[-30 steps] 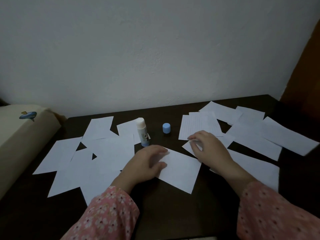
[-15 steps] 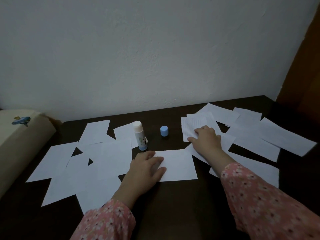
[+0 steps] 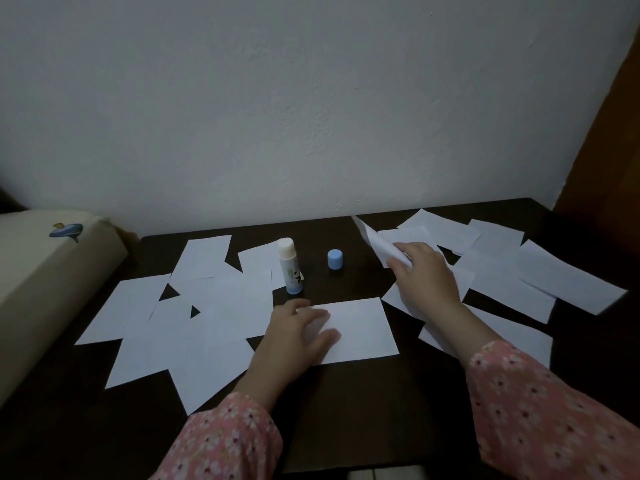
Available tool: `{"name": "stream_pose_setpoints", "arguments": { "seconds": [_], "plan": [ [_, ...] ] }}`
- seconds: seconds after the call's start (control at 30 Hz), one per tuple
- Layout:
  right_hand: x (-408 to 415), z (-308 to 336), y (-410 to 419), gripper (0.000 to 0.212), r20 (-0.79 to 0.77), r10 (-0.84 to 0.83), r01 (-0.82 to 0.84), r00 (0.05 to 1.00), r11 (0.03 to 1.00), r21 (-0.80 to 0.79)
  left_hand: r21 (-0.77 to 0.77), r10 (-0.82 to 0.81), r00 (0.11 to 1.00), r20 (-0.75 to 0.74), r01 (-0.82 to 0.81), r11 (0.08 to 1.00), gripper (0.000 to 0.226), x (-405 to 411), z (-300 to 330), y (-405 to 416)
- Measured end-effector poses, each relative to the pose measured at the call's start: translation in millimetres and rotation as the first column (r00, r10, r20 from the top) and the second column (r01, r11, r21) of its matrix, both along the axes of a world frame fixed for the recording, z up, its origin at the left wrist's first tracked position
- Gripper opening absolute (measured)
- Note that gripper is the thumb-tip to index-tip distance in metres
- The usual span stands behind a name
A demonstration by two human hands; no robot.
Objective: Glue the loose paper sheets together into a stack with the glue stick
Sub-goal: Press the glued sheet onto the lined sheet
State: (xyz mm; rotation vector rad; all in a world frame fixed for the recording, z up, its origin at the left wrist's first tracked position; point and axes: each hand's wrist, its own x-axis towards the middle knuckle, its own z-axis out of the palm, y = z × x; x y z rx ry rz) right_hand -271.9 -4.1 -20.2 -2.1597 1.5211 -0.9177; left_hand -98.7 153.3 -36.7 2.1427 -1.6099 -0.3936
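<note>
A single white sheet point(image 3: 360, 329) lies flat at the centre of the dark tabletop point(image 3: 346, 410), pinned at its left edge by the left hand point(image 3: 298, 332), whose fingers lie straight and spread on the paper. From my remote seat I see the right hand point(image 3: 422, 275) pinching a lined sheet point(image 3: 375, 242) lifted off the right-hand scatter, its far corner tilted up toward the wall point(image 3: 311, 98); the fingertips are tucked under the paper and I cannot make out how they close. Just behind the left hand the glue stick point(image 3: 290, 266) stands upright and uncapped, its blue cap point(image 3: 335, 259) resting apart on the bare wood to its right. Overlapping loose sheets point(image 3: 207, 306) cover the left side; more sheets point(image 3: 519, 271) fan across the right, some tucked under the right forearm. Any print on them is too dim to read. Pink floral sleeves point(image 3: 540, 410) run off the lower edge. A cream cushion point(image 3: 41, 271) with a small blue motif is cut off at the left edge, and a brown wooden panel point(image 3: 609, 133) at the right.
</note>
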Motion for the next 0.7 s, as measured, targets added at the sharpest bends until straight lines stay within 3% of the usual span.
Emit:
{"name": "stream_pose_setpoints", "arguments": {
  "seconds": [0.1,0.17,0.27,0.33,0.4,0.43,0.53,0.63,0.7],
  "plan": [
    [-4.2,4.2,17.3,0.038,0.063,0.115,-0.117,0.991,0.992,0.042,-0.139,0.044,0.99,-0.131,-0.062,0.988,0.031,0.6,9.3,-0.5],
    [-10.7,5.5,29.0,0.037,0.114,0.203,-0.212,0.972,0.975,0.072,-0.165,0.107,0.903,-0.416,-0.19,0.968,0.031,-1.0,16.2,-2.6],
    [-24.4,4.0,42.8,0.035,0.167,0.363,-0.382,0.917,0.92,0.094,-0.053,0.119,0.534,-0.837,-0.295,0.954,0.056,-4.0,24.6,-8.7],
    [-31.3,2.9,48.1,0.038,0.178,0.432,-0.455,0.884,0.883,0.117,0.014,0.093,0.243,-0.965,-0.31,0.951,0.062,-3.3,28.9,-12.2],
    [-34.4,2.5,50.2,0.042,0.161,0.483,-0.504,0.861,0.853,0.137,0.067,0.102,0.096,-0.99,-0.313,0.947,0.057,-2.0,35.2,-13.0],
    [-34.9,1.9,50.4,0.045,0.144,0.503,-0.52,0.852,0.843,0.137,0.073,0.107,0.1,-0.989,-0.302,0.951,0.048,-0.9,36.6,-13.3],
    [-36.0,0.9,50.3,0.055,0.175,0.508,-0.531,0.843,0.837,0.129,0.064,0.134,0.253,-0.958,-0.265,0.962,0.029,4.1,37.1,-10.6],
    [-35.9,4.2,50.4,0.072,0.442,0.403,-0.537,0.801,0.811,0.234,0.063,0.146,0.288,-0.946,-0.28,0.958,0.022,6.9,34.5,-7.0],
    [-33.6,7.4,49.7,0.065,0.545,0.261,-0.494,0.797,0.801,0.339,0.068,0.156,0.287,-0.945,-0.295,0.953,0.021,7.2,32.6,-4.8]
  ]
}}
